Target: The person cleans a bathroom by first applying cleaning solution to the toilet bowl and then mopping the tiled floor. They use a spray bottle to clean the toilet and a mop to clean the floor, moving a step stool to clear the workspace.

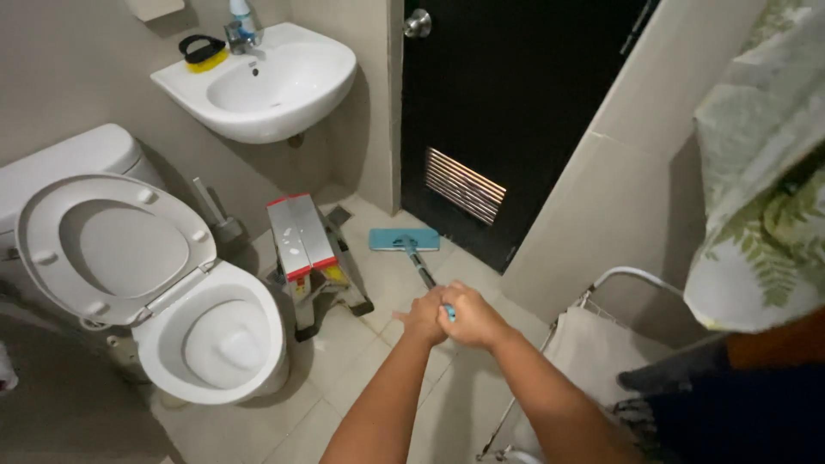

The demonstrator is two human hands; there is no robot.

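Both hands grip the handle of a flat mop. My left hand [423,316] and my right hand [471,316] are closed side by side on the upper end of the handle [421,268]. The handle slants down and away to a teal rectangular mop head [404,240], which lies flat on the pale tiled floor [344,361] in front of the black door [507,112]. Both forearms reach in from the bottom of the view.
A white toilet [206,335] with its lid up stands at left. A folded step stool [305,249] and a toilet brush [219,215] sit beside it. A wall basin [266,82] hangs above. A wire rack with cloth [593,344] and a leaf-patterned curtain [760,172] are at right.
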